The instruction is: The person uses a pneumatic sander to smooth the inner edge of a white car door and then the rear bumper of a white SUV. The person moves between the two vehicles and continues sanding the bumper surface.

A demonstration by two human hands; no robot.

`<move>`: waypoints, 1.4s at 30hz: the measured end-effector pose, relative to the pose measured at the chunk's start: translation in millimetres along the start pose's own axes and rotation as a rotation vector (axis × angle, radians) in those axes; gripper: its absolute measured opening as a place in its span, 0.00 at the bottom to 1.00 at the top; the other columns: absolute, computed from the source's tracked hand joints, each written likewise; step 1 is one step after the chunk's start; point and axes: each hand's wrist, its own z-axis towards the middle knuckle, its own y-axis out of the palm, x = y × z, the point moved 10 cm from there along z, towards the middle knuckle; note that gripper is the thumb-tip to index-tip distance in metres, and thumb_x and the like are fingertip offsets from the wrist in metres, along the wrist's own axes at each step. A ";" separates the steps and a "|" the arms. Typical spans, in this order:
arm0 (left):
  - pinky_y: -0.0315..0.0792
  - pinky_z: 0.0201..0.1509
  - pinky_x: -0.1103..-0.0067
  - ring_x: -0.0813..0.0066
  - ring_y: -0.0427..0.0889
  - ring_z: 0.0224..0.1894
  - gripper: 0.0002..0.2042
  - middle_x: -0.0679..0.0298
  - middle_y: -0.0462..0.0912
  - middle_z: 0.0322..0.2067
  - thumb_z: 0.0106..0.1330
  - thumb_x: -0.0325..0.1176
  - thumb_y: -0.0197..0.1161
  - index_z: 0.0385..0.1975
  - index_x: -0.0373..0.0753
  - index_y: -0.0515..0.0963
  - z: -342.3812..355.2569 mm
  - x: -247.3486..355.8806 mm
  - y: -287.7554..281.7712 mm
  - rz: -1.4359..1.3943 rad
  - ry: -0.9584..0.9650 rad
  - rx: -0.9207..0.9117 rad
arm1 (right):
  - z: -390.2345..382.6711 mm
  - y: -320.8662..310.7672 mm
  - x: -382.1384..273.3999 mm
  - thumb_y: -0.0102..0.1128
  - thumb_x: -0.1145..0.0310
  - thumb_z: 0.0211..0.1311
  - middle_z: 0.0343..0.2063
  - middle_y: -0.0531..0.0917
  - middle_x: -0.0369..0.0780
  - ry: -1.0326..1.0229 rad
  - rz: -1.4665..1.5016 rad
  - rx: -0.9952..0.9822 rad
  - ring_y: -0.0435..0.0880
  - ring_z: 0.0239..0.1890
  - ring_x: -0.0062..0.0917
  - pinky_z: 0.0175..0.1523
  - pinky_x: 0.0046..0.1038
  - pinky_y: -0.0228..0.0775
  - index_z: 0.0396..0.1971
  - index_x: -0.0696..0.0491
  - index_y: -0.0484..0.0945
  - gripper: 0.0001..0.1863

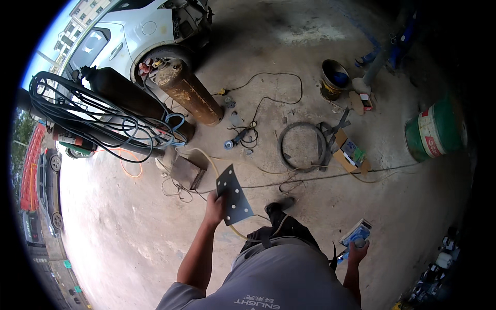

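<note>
- Beneath the fingers of left hand (215, 208) and right hand (357, 251): concrete floor (129, 222), bright and pale leftward, greyer and dimmer ahead.
- Shop side open to daylight, left of the left fingers; dark car (49, 191) outside. White car (144, 28) ahead-left of them.
- Left fingers clamped on the near left edge of a perforated sheet (238, 199), held above the floor. Right fingers closed about a blue tool (355, 236), out to the right side.
- Fingertips behind the sheet hidden; right grip partly covers the tool, its exact kind unsure. White car cut by the view's rim. Beyond the right fingers, far ahead, a blue shape (408, 39) in shadow, can't make out.
- Sheet: thin, grey, flat, four-cornered, round holes through it. Tool: flat rectangular base, blue body, rounded grey top.
- Ahead-left of the left fingers: rusted cylinder (188, 95), scabby brown metal, upright; coiled hoses (57, 101), dark, looped thick, beside it.
- Ahead of the sheet: small corded tool (230, 144), cable snarled. Between the two hands, farther out: black ring (282, 150), round, rubbery-looking; open cardboard box (345, 160) just right of it.
- Ahead-right of the right fingers: green drum (416, 137), ribbed, pale band around.
</note>
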 end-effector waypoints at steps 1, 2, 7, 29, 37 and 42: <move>0.76 0.38 0.75 0.77 0.81 0.35 0.08 0.64 0.84 0.32 0.73 0.24 0.52 0.37 0.31 0.79 -25.5 27.7 52.7 0.023 0.014 -0.112 | -19.4 0.3 6.3 0.78 0.61 0.43 0.59 0.81 0.58 -0.069 -0.013 0.007 0.84 0.58 0.49 0.61 0.44 0.78 0.71 0.66 0.64 0.53; 0.76 0.45 0.67 0.61 0.83 0.39 0.05 0.53 0.83 0.35 0.68 0.22 0.55 0.38 0.30 0.77 -53.6 54.9 96.5 0.138 0.142 -0.206 | -44.3 2.5 -4.5 0.78 0.62 0.42 0.59 0.80 0.59 0.041 0.050 -0.092 0.83 0.59 0.51 0.61 0.46 0.77 0.71 0.66 0.64 0.54; 0.71 0.52 0.56 0.38 0.75 0.45 0.03 0.42 0.76 0.36 0.67 0.21 0.56 0.37 0.30 0.72 -164.4 117.9 232.1 0.119 0.498 -0.586 | -100.0 -29.5 85.1 0.76 0.54 0.39 0.56 0.81 0.60 0.120 -0.160 -0.113 0.82 0.59 0.54 0.59 0.49 0.77 0.68 0.66 0.67 0.54; 0.74 0.54 0.60 0.43 0.80 0.49 0.14 0.41 0.78 0.42 0.67 0.31 0.60 0.46 0.27 0.73 -434.1 239.7 943.2 -0.029 1.047 -1.630 | 221.7 -266.7 399.1 0.62 0.56 0.61 0.57 0.79 0.50 0.468 -0.069 0.019 0.79 0.57 0.50 0.60 0.58 0.70 0.66 0.53 0.70 0.34; 0.77 0.51 0.51 0.36 0.83 0.45 0.18 0.38 0.83 0.40 0.64 0.43 0.68 0.40 0.32 0.79 -504.0 236.0 1110.0 -0.565 1.553 -1.658 | 352.1 -333.7 461.2 0.56 0.56 0.71 0.62 0.76 0.47 0.509 -0.031 0.062 0.76 0.59 0.48 0.62 0.62 0.67 0.67 0.48 0.71 0.27; 0.76 0.57 0.61 0.51 0.84 0.51 0.16 0.43 0.85 0.48 0.77 0.36 0.55 0.54 0.30 0.80 -295.1 201.0 1193.9 0.110 0.130 -1.610 | 379.8 -367.8 575.3 0.51 0.57 0.78 0.65 0.74 0.46 0.516 0.056 0.067 0.75 0.60 0.47 0.63 0.65 0.65 0.68 0.46 0.71 0.23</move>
